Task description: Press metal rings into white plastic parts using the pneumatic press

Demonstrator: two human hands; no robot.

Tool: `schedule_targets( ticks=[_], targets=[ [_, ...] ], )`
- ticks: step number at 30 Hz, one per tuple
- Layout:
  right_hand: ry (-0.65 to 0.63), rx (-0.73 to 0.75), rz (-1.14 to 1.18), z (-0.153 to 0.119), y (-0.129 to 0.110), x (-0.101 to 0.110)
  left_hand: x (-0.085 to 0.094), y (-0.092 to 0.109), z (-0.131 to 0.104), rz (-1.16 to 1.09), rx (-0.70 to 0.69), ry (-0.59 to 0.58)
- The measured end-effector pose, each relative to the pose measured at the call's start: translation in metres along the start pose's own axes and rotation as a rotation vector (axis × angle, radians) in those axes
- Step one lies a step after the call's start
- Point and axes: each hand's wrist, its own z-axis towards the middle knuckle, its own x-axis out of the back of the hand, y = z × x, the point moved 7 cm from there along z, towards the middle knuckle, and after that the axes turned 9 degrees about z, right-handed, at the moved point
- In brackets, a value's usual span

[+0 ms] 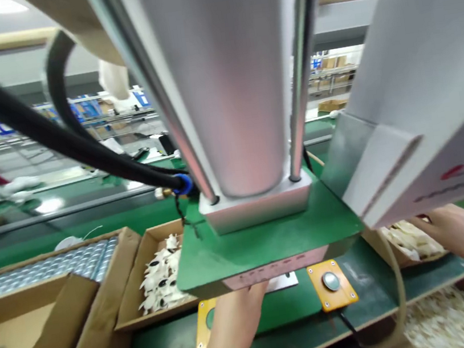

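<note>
A pneumatic press with a grey cylinder [231, 93] and a green head plate [242, 247] fills the middle of the head view. My left hand [244, 305] reaches under the plate near a metal plate [284, 282]; its fingers are hidden there. At the right, my right hand [433, 223] is at the cardboard box of pale parts [409, 241], its fingers partly covered by the parts and the white control box. Yellow button boxes [332, 285] flank the press base, the left one [202, 328] partly behind my left arm.
White parts with black spots [164, 275] lie in a carton left of the press. Beyond it stand a carton of metal cylinders [84, 261] and an open carton [18, 342]. A white box [428, 94] overhangs the right; black hoses [58, 135] cross the left. More pale parts [455, 318] lie below right.
</note>
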Motion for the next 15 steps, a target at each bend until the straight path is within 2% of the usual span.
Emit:
schedule_targets(
  ticks=[4, 7, 13, 15],
  targets=[
    [0.015, 0.093, -0.085, 0.004, -0.048, -0.001, 0.008, 0.016, 0.011, 0.022, -0.037, 0.007],
    [0.007, 0.177, 0.005, 0.0, -0.097, -0.011, 0.011, 0.02, 0.01, 0.029, -0.071, 0.019],
    [-0.077, 0.334, 0.239, -0.008, -0.19, -0.026, 0.002, 0.009, 0.01, 0.024, -0.093, 0.022],
    [-0.126, 0.375, 0.274, -0.007, -0.217, -0.029, 0.003, 0.006, 0.011, -0.012, -0.077, 0.073]
  ],
)
